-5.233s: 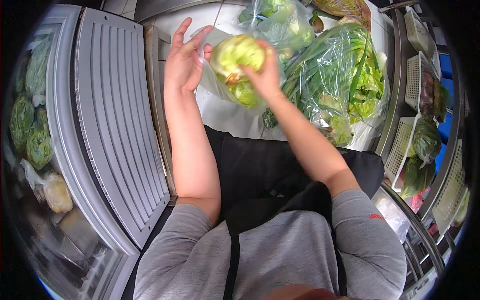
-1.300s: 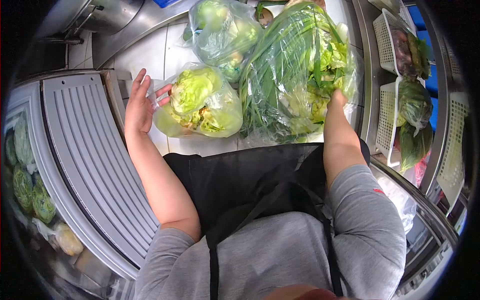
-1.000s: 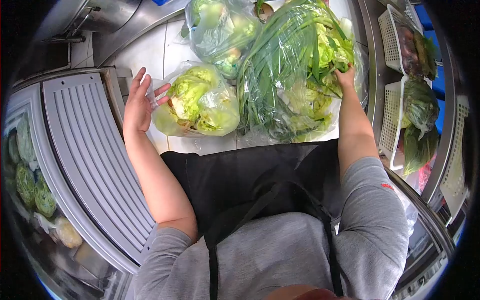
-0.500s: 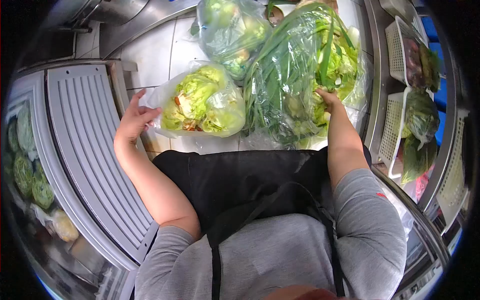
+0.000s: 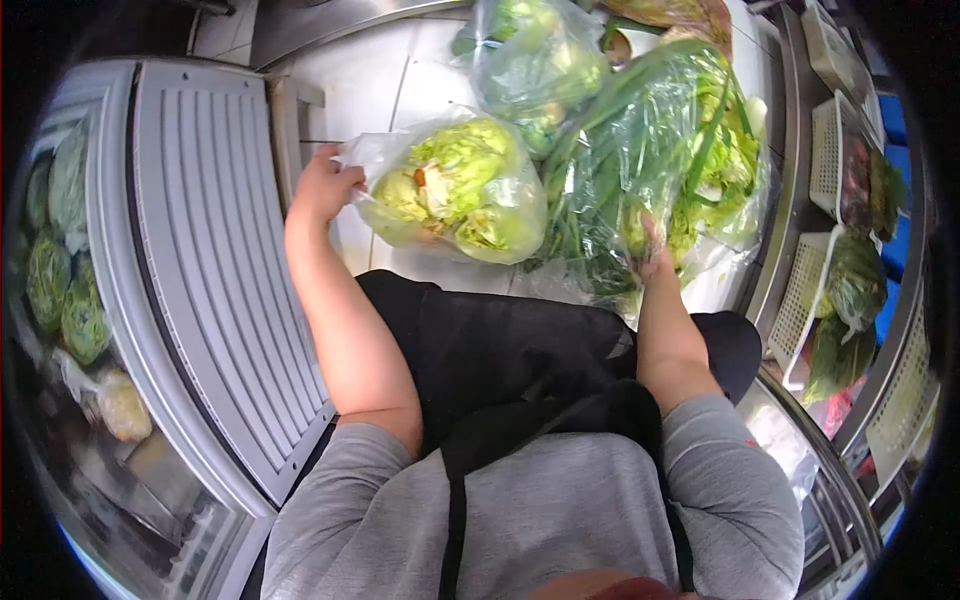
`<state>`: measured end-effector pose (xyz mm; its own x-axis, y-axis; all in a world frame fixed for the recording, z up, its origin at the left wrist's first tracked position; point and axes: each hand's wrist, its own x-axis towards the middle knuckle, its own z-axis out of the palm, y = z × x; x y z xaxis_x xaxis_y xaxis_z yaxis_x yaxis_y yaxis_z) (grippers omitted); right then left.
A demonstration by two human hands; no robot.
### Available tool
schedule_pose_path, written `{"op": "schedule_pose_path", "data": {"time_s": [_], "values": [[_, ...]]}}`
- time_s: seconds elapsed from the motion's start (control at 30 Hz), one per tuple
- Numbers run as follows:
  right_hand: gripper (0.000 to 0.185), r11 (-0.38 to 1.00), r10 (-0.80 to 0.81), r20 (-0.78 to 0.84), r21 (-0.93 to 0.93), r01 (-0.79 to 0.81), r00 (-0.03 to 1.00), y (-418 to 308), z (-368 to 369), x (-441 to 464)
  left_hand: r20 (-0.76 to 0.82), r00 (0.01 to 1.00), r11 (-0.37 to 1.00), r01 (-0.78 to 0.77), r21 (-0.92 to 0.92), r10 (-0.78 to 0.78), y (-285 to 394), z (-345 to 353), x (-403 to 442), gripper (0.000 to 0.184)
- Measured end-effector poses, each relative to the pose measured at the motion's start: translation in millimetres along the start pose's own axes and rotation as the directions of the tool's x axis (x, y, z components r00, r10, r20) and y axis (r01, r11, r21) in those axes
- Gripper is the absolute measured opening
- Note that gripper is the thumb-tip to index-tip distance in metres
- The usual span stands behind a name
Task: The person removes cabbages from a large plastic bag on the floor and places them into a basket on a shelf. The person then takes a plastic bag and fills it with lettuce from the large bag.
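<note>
My left hand (image 5: 328, 184) is closed on the gathered edge of a clear plastic bag (image 5: 450, 190) that holds several pieces of pale green lettuce, some with brown spots. The bag rests on white floor tiles. My right hand (image 5: 654, 250) reaches into the near side of a larger clear bag with long green leaves (image 5: 610, 160) and lettuce (image 5: 725, 160). Plastic and leaves partly cover its fingers, so what it holds, if anything, is hidden.
Behind lies a knotted bag of green vegetables (image 5: 540, 70). A grey slatted panel (image 5: 220, 270) and a glass-fronted cooler (image 5: 75, 260) stand at the left. White baskets (image 5: 800, 290) with bagged vegetables line the right, beside a metal rail (image 5: 785, 170).
My left hand has gone from spread fingers to a closed grip on the lettuce bag's edge. My right hand has moved from the far-side lettuce to the near side of the large bag. The view has shifted.
</note>
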<state>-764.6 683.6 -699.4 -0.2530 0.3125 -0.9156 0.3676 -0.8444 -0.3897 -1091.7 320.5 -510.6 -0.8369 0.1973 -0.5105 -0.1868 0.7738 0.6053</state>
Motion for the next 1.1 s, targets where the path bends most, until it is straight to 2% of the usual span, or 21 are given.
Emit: {"op": "schedule_pose_path", "data": {"time_s": [0.03,0.07,0.13,0.17,0.2,0.27,0.33,0.4,0.43,0.57,0.6,0.63,0.67,0.73,0.8,0.83,0.87,0.93,0.97,1.03,1.1], "values": [[0.058,0.978,-0.001,-0.052,0.207,0.012,0.999,15,-18,37,0.027,0.996,0.993,0.087,-0.082,-0.085,11,1,-9,0.034],[0.058,0.981,0.001,-0.043,0.196,0.007,0.999,14,-35,60,0.016,0.995,0.992,0.095,-0.087,-0.094,13,1,-10,0.034],[0.067,0.951,-0.305,-0.396,-0.076,0.3,0.866,1,-39,63,0.153,0.978,0.988,0.15,-0.047,-0.141,17,-2,-5,0.02],[0.074,0.889,-0.458,-0.521,-0.265,0.373,0.721,-8,-31,47,0.148,0.979,0.987,0.152,-0.051,-0.143,23,1,-7,0.02],[0.085,0.779,-0.626,-0.559,-0.462,0.424,0.543,-39,1,-15,0.151,0.984,0.95,0.138,-0.28,-0.099,30,4,-8,0.016],[0.083,0.762,-0.647,-0.718,-0.594,0.259,0.257,-83,38,-85,0.151,0.987,0.858,0.121,-0.5,-0.052,32,7,-6,0.013],[0.081,0.51,-0.818,-0.57,-0.779,0.364,-0.076,-116,28,-95,0.26,0.963,0.793,0.108,-0.6,0.066,28,8,1,0.014],[0.076,0.162,-0.944,-0.331,-0.492,0.856,-0.012,-141,64,-139,0.285,0.948,0.802,0.06,-0.595,0.141,34,4,-3,0.016],[0.074,0.129,-0.971,-0.237,-0.375,0.918,0.04,-146,87,-151,0.271,0.954,0.803,0.059,-0.594,0.131,38,3,-7,0.018],[0.074,0.298,-0.861,0.372,-0.186,0.936,0.348,-127,199,-170,0.249,0.96,0.726,0.081,-0.683,0.127,34,1,-10,0.024],[0.073,0.185,-0.819,0.484,-0.285,0.94,0.308,-112,234,-177,0.244,0.961,0.728,0.076,-0.682,0.128,34,1,-9,0.024],[0.069,0.111,-0.792,0.582,-0.159,0.981,0.184,-94,262,-152,0.207,0.97,0.699,0.059,-0.712,0.129,33,2,-9,0.022],[0.064,0.233,-0.723,0.635,-0.144,0.962,0.27,-77,290,-159,0.17,0.977,0.67,0.041,-0.741,0.127,31,4,-8,0.021],[0.063,0.259,-0.681,0.703,-0.029,0.965,0.204,-41,324,-123,0.094,0.995,0.631,0.051,-0.774,0.035,27,9,0,0.021],[0.062,0.048,-0.542,0.833,-0.102,0.994,0.111,-19,322,-111,0.023,0.998,0.59,0.054,-0.805,-0.061,21,12,4,0.022],[0.061,0.156,-0.487,0.863,-0.066,0.986,0.135,-5,317,-106,-0.005,0.998,0.564,0.029,-0.825,-0.058,19,12,6,0.023],[0.059,0.044,-0.402,0.905,-0.135,0.99,0.141,-5,308,-122,-0.033,0.998,0.535,0.001,-0.845,-0.054,18,12,8,0.023],[0.065,0.097,-0.351,0.874,-0.324,0.941,0.337,-7,299,-130,-0.031,0.999,0.597,-0.007,-0.802,-0.031,19,8,3,0.024],[0.065,0.095,-0.355,0.871,-0.327,0.94,0.339,-10,301,-126,0.088,0.991,0.654,-0.001,-0.757,0.104,28,4,-8,0.025],[0.073,0.265,-0.158,0.655,-0.693,0.671,0.739,-17,310,-113,0.249,0.922,0.736,-0.056,-0.674,0.298,30,9,-17,0.027],[0.077,0.266,-0.137,0.588,-0.753,0.602,0.797,-22,326,-117,0.283,0.915,0.804,-0.071,-0.591,0.289,28,13,-25,0.028]]}}
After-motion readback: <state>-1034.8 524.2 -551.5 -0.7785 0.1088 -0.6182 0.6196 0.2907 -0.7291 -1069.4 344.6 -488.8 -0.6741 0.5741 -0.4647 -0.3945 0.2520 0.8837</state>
